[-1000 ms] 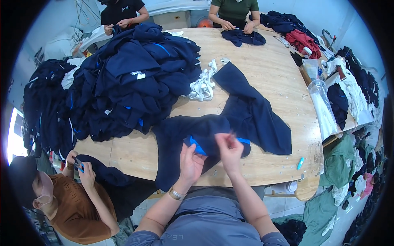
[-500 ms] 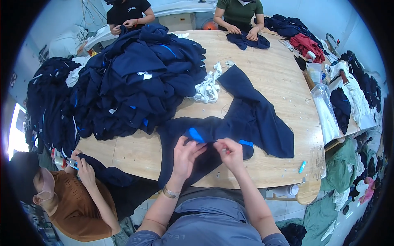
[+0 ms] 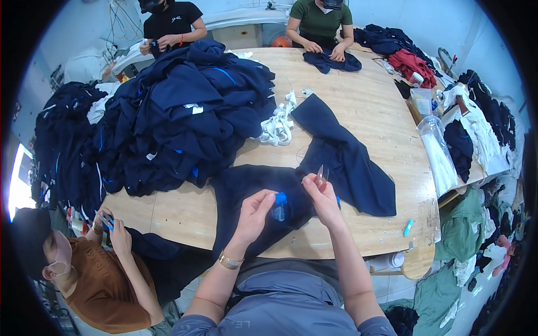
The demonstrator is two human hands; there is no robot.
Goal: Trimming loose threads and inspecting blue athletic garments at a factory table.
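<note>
A navy garment (image 3: 252, 182) lies spread on the table in front of me, its long panel (image 3: 358, 159) stretching away to the right. My left hand (image 3: 255, 218) pinches a bright blue fabric tab (image 3: 281, 198) between thumb and fingers, over the garment's near part. Just below the tab hangs a paler bluish patch, too blurred to name. Close by on the right, my right hand (image 3: 323, 201) is closed around small thread snips (image 3: 321, 173), whose thin metal blades point up and away from me. The two hands are apart.
A large navy garment heap (image 3: 185, 117) covers the table's left side, with white strips (image 3: 278, 126) beside it. A light-blue pen-like object (image 3: 408, 228) lies near the right edge. One co-worker (image 3: 106, 269) sits at my left; two others work across the wooden table (image 3: 336, 84).
My left hand has taken hold of the blue tab and pulled it up. My right hand has lifted slightly, and the snips now show upright in it.
</note>
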